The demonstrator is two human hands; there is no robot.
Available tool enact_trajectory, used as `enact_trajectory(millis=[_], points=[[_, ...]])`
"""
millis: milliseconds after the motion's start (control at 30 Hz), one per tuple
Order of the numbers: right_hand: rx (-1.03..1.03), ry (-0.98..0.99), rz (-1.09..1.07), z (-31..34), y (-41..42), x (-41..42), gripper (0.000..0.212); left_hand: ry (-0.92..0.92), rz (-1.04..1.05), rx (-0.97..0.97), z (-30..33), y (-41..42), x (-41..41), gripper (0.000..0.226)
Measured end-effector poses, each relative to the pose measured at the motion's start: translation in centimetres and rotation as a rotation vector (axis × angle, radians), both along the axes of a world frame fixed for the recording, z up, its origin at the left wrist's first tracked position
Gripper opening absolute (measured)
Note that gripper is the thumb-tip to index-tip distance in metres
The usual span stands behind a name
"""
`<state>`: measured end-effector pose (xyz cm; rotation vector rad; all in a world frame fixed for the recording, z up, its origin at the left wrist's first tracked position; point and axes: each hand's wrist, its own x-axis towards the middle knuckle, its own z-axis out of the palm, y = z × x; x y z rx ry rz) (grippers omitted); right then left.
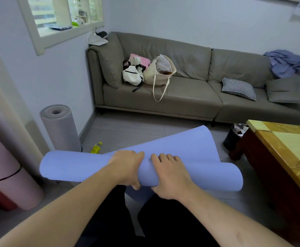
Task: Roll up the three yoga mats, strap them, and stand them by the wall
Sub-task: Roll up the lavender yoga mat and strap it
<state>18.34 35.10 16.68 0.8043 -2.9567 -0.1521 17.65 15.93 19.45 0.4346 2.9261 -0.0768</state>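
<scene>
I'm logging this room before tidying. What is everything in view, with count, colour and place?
blue foam yoga mat: 1, blue, half rolled, held mid-frame
grey rolled yoga mat: 1, grey, upright by wall
pink rolled yoga mat: 1, pink, black strap, far left
grey leather sofa: 1, grey, back wall
white backpack: 1, on sofa
cream tote bag: 1, on sofa
checked cushion: 1, black-white, sofa
yellow plastic bottle: 1, floor
black bin: 1, beside table
wooden table: 1, right
left hand: grip on blue mat
right hand: grip on blue mat
</scene>
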Motion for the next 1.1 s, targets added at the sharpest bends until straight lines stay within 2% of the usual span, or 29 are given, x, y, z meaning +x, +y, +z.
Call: enact_trajectory(millis=[167, 300, 367, 467, 567, 633, 767, 967, 1100], points=[[-0.057, -0.020, 0.063, 0.6, 0.5, 0.9, 0.073, -0.132, 0.000, -0.041, 1.4, 0.1, 0.4, 0.067], [0.033, -0.018, 0.091, 0.4, 0.7, 1.7, 0.102, -0.299, 0.023, -0.002, 2.1, -0.4, 0.1, 0.073], [0.056, -0.027, 0.065, 0.5, 0.6, 1.8, 0.101, -0.321, 0.035, 0.039, 1.8, -0.2, 0.1, 0.075], [0.053, -0.068, 0.048, 0.9, 0.2, 1.2, 0.081, -0.225, 0.046, 0.051, 0.7, -0.1, 0.9, 0.079], [0.038, -0.135, 0.029, 1.4, -0.1, 0.3, 0.075, 0.036, 0.020, -0.030, -1.2, 0.0, 2.3, 0.083], [0.035, -0.165, 0.023, 1.7, -0.3, -0.1, 0.072, 0.140, 0.003, -0.091, -2.2, 0.2, 3.0, 0.078], [0.016, -0.170, 0.015, 1.6, -0.3, -0.3, 0.078, 0.100, 0.024, -0.022, -1.9, 0.1, 2.5, 0.076], [0.046, 0.000, 0.006, -0.4, 0.7, 0.9, 0.114, -0.064, 0.051, 0.096, -0.6, -0.7, 0.7, 0.068], [0.063, 0.009, -0.011, -0.4, 0.5, 0.3, 0.096, -0.067, 0.055, 0.076, -0.8, -0.4, 0.5, 0.071]])
